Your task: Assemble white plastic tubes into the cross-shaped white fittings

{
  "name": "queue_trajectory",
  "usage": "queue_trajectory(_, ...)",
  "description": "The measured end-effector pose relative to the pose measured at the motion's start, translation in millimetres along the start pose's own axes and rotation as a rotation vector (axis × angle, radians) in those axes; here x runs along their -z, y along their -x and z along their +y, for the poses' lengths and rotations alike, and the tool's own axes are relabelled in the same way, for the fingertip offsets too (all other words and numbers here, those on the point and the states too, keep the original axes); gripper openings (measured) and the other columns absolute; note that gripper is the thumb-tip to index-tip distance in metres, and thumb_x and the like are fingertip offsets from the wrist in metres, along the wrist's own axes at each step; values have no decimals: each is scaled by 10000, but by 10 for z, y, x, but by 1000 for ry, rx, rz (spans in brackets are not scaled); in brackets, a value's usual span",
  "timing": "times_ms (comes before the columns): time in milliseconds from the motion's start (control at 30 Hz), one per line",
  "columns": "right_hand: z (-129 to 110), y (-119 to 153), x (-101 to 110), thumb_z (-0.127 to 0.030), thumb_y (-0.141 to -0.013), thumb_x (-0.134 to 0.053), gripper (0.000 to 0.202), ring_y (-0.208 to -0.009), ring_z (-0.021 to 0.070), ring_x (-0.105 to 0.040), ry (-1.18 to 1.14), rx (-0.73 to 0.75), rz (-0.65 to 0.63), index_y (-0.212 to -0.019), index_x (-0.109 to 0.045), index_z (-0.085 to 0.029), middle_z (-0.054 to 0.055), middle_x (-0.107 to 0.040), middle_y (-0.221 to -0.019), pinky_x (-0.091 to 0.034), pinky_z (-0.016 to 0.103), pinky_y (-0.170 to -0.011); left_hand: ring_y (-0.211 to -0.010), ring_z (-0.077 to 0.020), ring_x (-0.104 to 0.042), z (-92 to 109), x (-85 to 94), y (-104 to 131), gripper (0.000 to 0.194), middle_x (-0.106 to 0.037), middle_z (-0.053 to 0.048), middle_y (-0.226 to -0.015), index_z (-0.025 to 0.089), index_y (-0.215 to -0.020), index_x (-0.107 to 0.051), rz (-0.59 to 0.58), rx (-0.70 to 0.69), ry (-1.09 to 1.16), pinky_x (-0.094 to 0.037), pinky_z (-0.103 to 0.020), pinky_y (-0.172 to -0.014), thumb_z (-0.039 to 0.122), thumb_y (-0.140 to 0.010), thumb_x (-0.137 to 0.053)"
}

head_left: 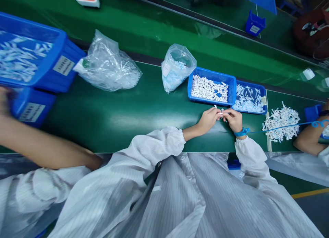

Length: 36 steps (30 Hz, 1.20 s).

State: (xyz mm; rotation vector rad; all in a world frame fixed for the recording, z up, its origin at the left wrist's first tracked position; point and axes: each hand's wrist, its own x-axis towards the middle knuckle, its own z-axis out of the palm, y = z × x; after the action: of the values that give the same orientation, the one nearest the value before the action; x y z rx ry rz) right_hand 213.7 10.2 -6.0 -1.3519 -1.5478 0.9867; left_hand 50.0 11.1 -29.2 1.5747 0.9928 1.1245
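My left hand (207, 121) and my right hand (234, 121) meet over the green bench, just in front of two blue trays. Both are closed, fingertips pinching a small white plastic part (219, 113) between them; its exact shape is too small to make out. A few more white bits show around the fingers. Around my right wrist sits a blue wrist strap (242, 132) with a cord running right. Behind my hands, one blue tray (211, 100) holds many short white parts. Beside it, a second blue tray (249, 111) contains pale blue and white slim parts.
A loose heap of white and pale blue parts (281, 123) lies to the right. Farther left stand an open clear bag (177, 68) of pale blue parts, a larger clear bag (110, 66) and blue bins (69, 61). Co-workers' arms (51, 142) reach in at both sides.
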Motion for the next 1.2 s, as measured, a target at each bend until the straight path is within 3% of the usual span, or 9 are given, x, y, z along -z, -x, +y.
queue_trajectory(200,-25,-5,-38,-340,-767,-698,152,-484,95,-535,0,10,25,-749,-714,-190,0,-679,-679,-462,254,-511,-612,-82,-647,40,16,-35,83,-665,6,-753,143,-810,-642,15,73,124,-521,-172,-597,161,-874,-592)
queue_trajectory(467,29,3,-45,-363,-774,-694,177,-481,87,-519,-47,-17,12,-776,-713,-186,-7,-663,-667,-465,251,-514,-595,-96,-661,67,55,-63,215,-684,-3,-699,141,-766,-632,-4,164,267,-535,-191,-581,336,-855,-651)
queue_trajectory(733,32,-49,59,-424,-805,-669,243,-487,114,-560,-23,44,-97,-807,-723,-188,-8,-646,-610,-484,255,-494,-493,-77,-578,64,91,-69,336,-631,27,-581,136,-811,-631,-84,217,337,-468,-180,-493,460,-781,-718)
queue_trajectory(933,15,-55,155,-404,-843,-659,210,-548,122,-594,85,159,-107,-834,-755,-218,42,-726,-808,-533,298,-593,-470,-71,-542,51,103,-52,379,-582,50,-543,139,-866,-617,-114,285,364,-416,-170,-454,499,-778,-698)
queue_trajectory(1067,8,-36,165,-382,-857,-661,176,-814,197,-675,162,238,-65,-844,-756,-235,75,-738,-890,-556,370,-806,-482,-61,-556,72,133,-51,409,-642,21,-665,147,-893,-590,-163,304,382,-419,-168,-455,541,-804,-653)
queue_trajectory(1200,-3,-27,171,-369,-872,-640,172,-843,205,-680,208,298,-69,-861,-755,-240,82,-740,-910,-563,367,-807,-492,-50,-577,103,180,-57,435,-684,-18,-823,156,-911,-553,-239,299,386,-414,-163,-449,581,-836,-598)
